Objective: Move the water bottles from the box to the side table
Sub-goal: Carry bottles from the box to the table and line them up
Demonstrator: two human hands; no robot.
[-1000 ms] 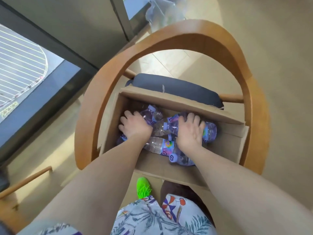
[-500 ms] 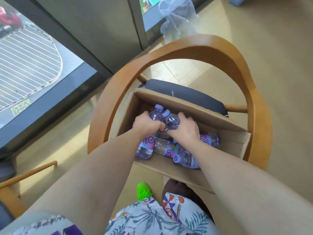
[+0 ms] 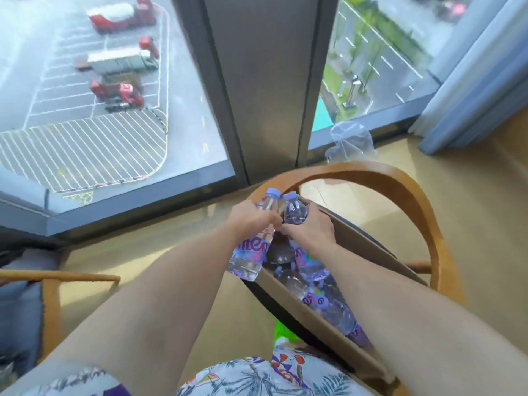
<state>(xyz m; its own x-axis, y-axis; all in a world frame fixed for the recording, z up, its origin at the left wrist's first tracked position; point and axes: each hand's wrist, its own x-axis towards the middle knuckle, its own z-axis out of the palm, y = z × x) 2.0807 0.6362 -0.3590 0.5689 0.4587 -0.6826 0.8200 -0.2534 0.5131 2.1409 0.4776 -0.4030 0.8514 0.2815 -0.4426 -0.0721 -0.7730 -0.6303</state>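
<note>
My left hand grips a clear water bottle with a purple label and pale purple cap, held upright above the left edge of the cardboard box. My right hand grips a second, similar bottle right beside it, over the box. The two bottle tops nearly touch. More bottles lie inside the box, which rests on the seat of a wooden armchair. The side table is not in view.
A floor-to-ceiling window with a dark frame fills the back. A crumpled clear plastic bag lies by the window. A blue curtain hangs at right. Another wooden chair stands at the left edge.
Both hands have closed on a bottle each and lifted them up out of the box. The camera has tilted upward toward the window.
</note>
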